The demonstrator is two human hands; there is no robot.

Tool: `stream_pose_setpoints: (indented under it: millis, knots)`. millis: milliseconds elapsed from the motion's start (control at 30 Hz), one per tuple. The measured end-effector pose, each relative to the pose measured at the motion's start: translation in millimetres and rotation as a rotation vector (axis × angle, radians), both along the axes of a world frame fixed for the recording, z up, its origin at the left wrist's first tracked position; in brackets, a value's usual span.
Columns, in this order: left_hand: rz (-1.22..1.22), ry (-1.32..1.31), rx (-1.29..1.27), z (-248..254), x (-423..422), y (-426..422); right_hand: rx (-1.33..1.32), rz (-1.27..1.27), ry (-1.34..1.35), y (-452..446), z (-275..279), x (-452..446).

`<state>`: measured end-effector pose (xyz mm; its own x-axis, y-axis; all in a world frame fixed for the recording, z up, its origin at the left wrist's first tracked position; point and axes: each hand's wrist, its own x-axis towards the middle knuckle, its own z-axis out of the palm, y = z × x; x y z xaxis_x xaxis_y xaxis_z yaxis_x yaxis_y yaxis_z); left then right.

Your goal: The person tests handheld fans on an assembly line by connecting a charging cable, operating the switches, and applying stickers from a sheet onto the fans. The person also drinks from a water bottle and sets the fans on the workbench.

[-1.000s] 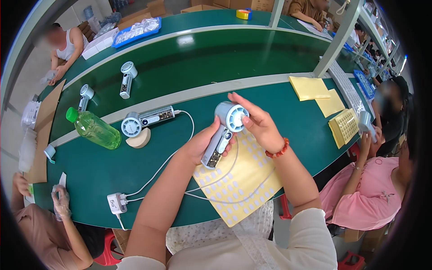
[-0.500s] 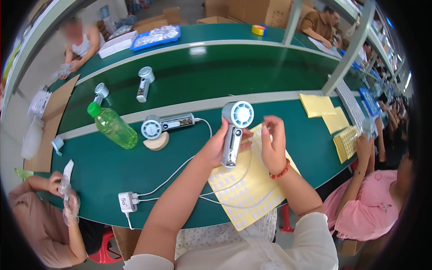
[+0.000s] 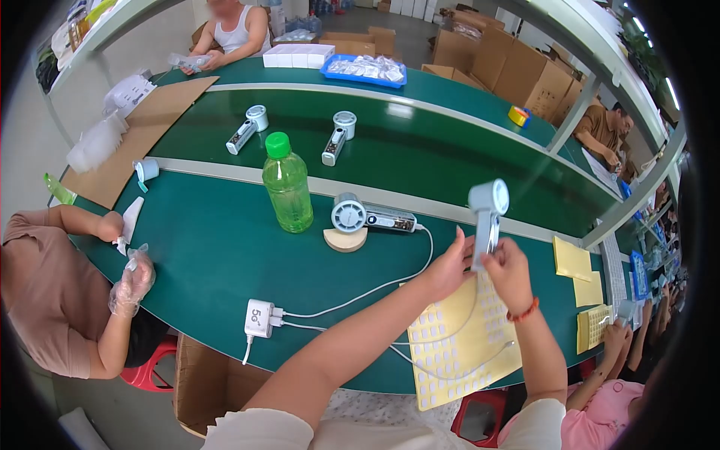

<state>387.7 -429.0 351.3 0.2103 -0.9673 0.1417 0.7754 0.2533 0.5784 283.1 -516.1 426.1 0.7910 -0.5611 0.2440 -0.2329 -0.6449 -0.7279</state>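
The right hand (image 3: 510,274) pinches the pale-blue, round-headed plastic fan (image 3: 486,226), near-upright above the grip; left hand (image 3: 450,268), spread, beside it

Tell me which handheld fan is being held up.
The fan in the right hand; the one beside the beige block and the two beyond the bottle lie down.

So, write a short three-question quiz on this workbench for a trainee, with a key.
1. True or false: the right hand grips the handheld fan by its handle.
2. Fill in: the white charger on the table is marked "__".
3. Choose: the green-capped bottle
A) lies on its side
B) stands upright
C) leans on the charger

Key: 1. True. 2. 5G. 3. B.
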Motion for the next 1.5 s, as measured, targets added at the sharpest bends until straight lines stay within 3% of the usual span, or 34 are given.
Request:
stream_pose_setpoints:
  millis: [100, 167, 300, 533, 700, 867, 1033, 1300, 1433, 1500]
  knots:
    - [0.062, 0.087, 0.191, -2.8, -1.8, -1.9, -0.224, -0.088, 0.005, -30.2, 6.9, 48.1]
    - [0.042, 0.068, 0.160, -6.9, 1.4, -3.3, -0.271, -0.092, -0.043, -51.9, 1.7, 87.9]
    - [0.040, 0.081, 0.163, -6.9, 1.6, -4.0, -0.337, -0.147, 0.131, -74.1, -9.7, 157.4]
    - [-0.013, 0.084, 0.042, -0.6, 3.7, 0.1, -0.332, -0.158, 0.317, -78.6, -34.5, 203.2]
    - [-0.010, 0.084, 0.051, -3.1, 5.0, 0.1, -0.233, -0.103, 0.355, -81.7, -38.6, 192.9]
    - [0.042, 0.076, 0.154, -4.4, 2.7, -0.1, -0.189, -0.122, 0.039, -64.5, -13.1, 120.9]
    - [0.070, 0.042, 0.165, -6.1, 8.1, 0.7, -0.144, -0.035, 0.237, -34.2, -9.0, 10.6]
    - [0.099, -0.187, 0.146, -4.4, -0.2, 0.7, -0.419, 0.074, 0.089, -11.5, -51.4, -37.5]
    - [0.096, -0.227, 0.185, -2.6, -1.6, 0.0, -0.080, -0.001, 0.114, -7.7, -40.2, -41.4]
    - [0.156, -0.441, 0.218, -6.1, -4.4, -3.4, 0.040, -0.005, 0.141, -9.4, -33.1, -46.5]
